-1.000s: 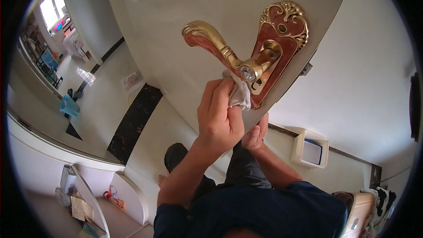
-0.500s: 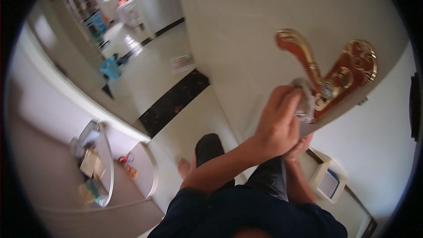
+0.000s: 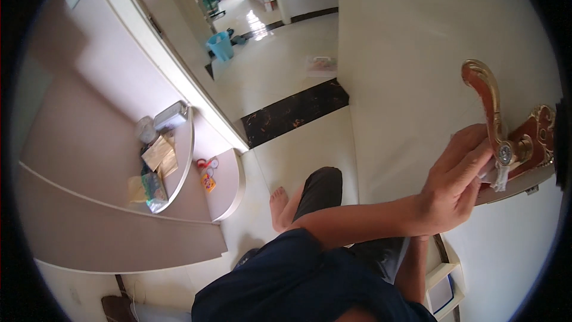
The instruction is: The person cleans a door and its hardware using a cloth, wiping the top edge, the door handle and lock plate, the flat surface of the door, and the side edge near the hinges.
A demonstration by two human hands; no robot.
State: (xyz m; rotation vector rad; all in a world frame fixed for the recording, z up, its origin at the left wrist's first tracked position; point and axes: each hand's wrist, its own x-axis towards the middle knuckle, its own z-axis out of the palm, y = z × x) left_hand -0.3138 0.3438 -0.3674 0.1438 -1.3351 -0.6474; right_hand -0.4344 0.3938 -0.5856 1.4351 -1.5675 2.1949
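Note:
My left hand (image 3: 447, 194) reaches across to the right, its fingers closed on a crumpled whitish cloth (image 3: 500, 179). The cloth presses against the base of a red-and-gold lever door handle (image 3: 490, 92), just under its round clear-centred end. Behind the lever is an ornate matching backplate (image 3: 541, 137), set near the edge of a pale door (image 3: 411, 71). My right forearm (image 3: 413, 268) comes up below my left wrist. The right hand itself is hidden behind my left hand and wrist, so its fingers do not show.
Curved corner shelves (image 3: 229, 188) on the left hold a metal box (image 3: 171, 115), paper packets (image 3: 159, 152) and red-handled scissors (image 3: 208, 164). A dark stone threshold (image 3: 298, 113) crosses the doorway. Beyond it stand a blue bin (image 3: 220, 46) and a clear box (image 3: 322, 66). A cream frame-shaped object (image 3: 441, 280) sits lower right.
The view has swung, so the handle and shelves sit differently in it. My left hand with the cloth has shifted along the handle's base. My right hand, partly visible before, is now hidden.

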